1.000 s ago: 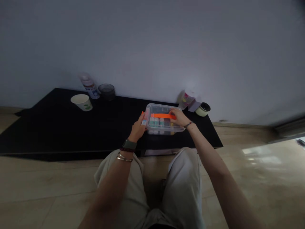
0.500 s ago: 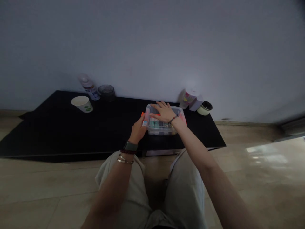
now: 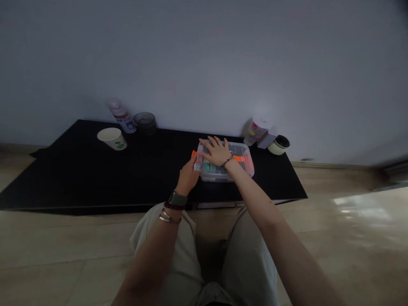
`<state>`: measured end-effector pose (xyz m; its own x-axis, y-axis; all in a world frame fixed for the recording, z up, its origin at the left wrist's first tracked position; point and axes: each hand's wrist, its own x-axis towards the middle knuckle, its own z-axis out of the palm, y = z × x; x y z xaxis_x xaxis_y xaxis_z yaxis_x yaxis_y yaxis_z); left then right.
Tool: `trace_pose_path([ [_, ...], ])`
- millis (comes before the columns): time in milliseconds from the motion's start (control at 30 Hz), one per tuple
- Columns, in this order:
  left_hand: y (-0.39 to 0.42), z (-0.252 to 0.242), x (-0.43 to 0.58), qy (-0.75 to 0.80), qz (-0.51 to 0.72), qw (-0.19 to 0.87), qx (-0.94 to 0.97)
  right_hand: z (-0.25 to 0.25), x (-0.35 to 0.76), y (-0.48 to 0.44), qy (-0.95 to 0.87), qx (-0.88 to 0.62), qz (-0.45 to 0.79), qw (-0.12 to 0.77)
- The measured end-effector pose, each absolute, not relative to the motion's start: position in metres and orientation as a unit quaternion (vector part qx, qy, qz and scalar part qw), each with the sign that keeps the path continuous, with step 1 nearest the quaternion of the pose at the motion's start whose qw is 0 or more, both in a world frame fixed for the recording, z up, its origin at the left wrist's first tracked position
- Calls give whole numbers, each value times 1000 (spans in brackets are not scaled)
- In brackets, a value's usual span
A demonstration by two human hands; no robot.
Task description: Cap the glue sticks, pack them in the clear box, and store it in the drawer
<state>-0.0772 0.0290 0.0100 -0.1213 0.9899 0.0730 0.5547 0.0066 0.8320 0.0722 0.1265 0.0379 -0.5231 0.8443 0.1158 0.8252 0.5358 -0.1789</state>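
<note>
Right hand [image 3: 217, 152]: fingers spread, palm flat on clear plastic box [image 3: 244, 171].
Left hand [image 3: 188, 178]: curled, gripping box's left end beside orange clip [image 3: 193, 154].
Upper left: paper cup [image 3: 111, 138] on black tabletop [image 3: 63, 182].

A bare indoor room, possibly a home: low black worktop [image 3: 79, 178] under the hands [image 3: 216, 152], plain wall [image 3: 204, 63] beyond, tiled floor [image 3: 360, 229] beside them.

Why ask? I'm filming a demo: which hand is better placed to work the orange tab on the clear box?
Probably the left: the left hand sits at the end of the clear plastic box, right beside the orange tab, while the right hand lies flat on the lid.
</note>
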Motion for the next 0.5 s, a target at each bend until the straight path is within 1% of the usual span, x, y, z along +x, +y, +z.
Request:
trace_pose_path([
  [333,26,14,-77,634,380,292,607,40,69,125,-865,-489,55,99],
  [433,28,10,-76,640,379,282,606,42,69,126,-863,-487,84,109],
  [500,29,9,-76,638,385,271,610,45,72,130,-859,-476,128,136],
])
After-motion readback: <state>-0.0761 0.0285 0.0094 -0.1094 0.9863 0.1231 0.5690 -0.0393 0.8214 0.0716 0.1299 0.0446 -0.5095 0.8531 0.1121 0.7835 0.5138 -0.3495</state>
